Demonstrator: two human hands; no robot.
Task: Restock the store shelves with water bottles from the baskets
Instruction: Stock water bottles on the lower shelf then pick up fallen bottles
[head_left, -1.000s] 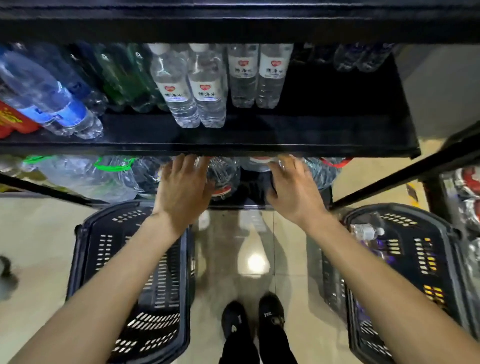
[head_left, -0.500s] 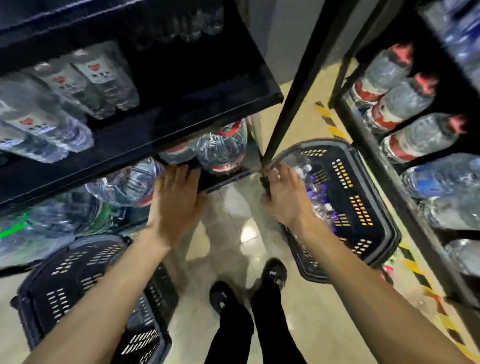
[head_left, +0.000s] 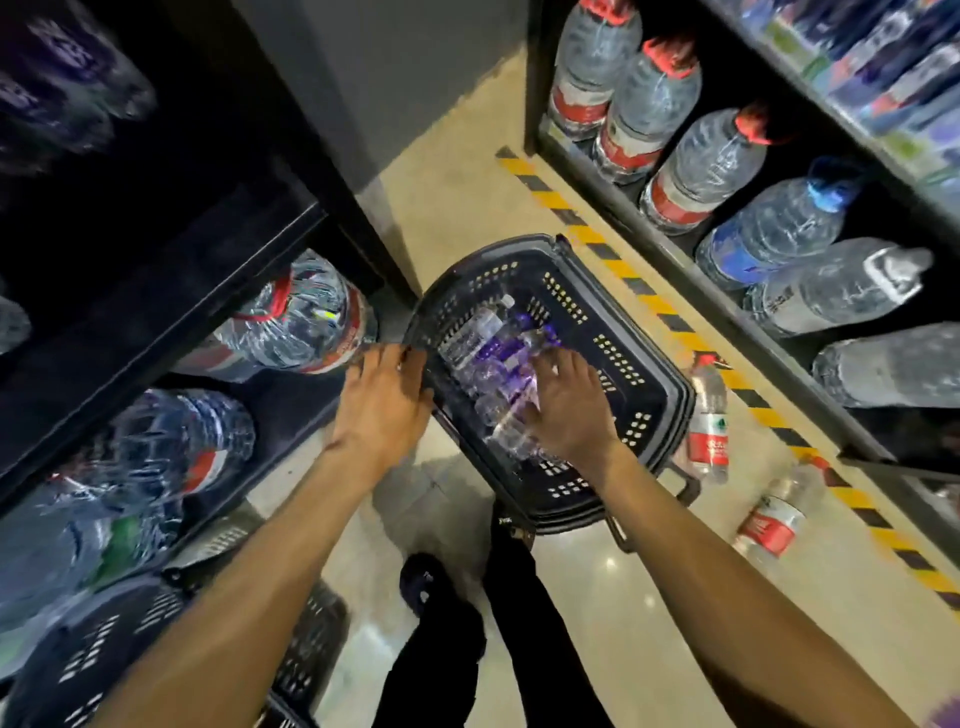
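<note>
Sitting at the lower left corner of the floor, cut off by the picture's edge: the dark left basket (head_left: 104, 660). Lying on their sides above it, along the lower tiers of the left shelf (head_left: 156, 332): large jugs (head_left: 296, 317) of clear plastic with red labels.

Stretching the bare left arm forward and a little rightward, with the left hand (head_left: 382, 400) turned palm down at the left rim of the right basket (head_left: 644, 374). Spreading that grip apart, fingers straight, clamping nothing; fingertips reaching as far as the rim, though cannot tell whether touching it.

Resting on the floor between the two shelves, the right basket is carrying the small water bottles (head_left: 483, 338), purple-labelled and packed along its left side.

Reaching the bare right arm forward over the basket's near rim, with the right hand (head_left: 571, 410) hanging palm down over the near end of the bottles. Splaying that grip apart too, fingers lightly bent across the bottles and closing round none of them.

Lying on the floor just beyond the basket's right rim: one red-labelled bottle (head_left: 709, 421), and a second red-labelled bottle (head_left: 769, 519) nearer the lower right. Running along the floor past both: yellow-and-black tape (head_left: 655, 304), skirting the foot of the right shelf (head_left: 532, 73). Crowding that shelf's bottom tier: big jugs (head_left: 701, 171) with red and blue caps.
</note>
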